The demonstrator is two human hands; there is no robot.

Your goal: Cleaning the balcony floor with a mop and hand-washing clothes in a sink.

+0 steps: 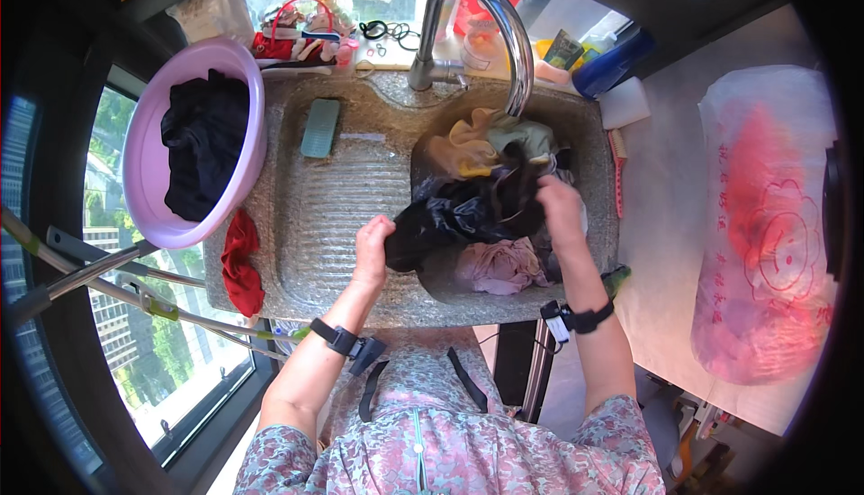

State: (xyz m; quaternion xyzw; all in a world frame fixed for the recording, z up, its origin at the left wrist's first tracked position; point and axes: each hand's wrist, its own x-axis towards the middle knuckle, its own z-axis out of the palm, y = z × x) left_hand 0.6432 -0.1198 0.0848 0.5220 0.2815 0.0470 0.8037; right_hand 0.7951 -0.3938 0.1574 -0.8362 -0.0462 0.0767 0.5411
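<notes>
A wet black garment [459,215] stretches between my two hands, above the basin of a stone laundry sink [601,245]. Its left end is gripped by my left hand [373,242], near the ribbed washboard [337,218]. My right hand [561,208] grasps the other end over the basin; it is slightly blurred. Beneath and around the garment lie a mauve cloth [499,265], a yellow cloth [466,144] and a pale green cloth [520,134]. The chrome faucet [516,29] arches over the basin; whether water runs cannot be seen.
A lilac plastic basin [253,137] with dark cloth [202,144] stands at left, above a red cloth [241,265]. A green soap bar or box [320,128] rests on the washboard. At right are a red brush [617,171], a blue bottle [614,66] and a plastic bag [763,225].
</notes>
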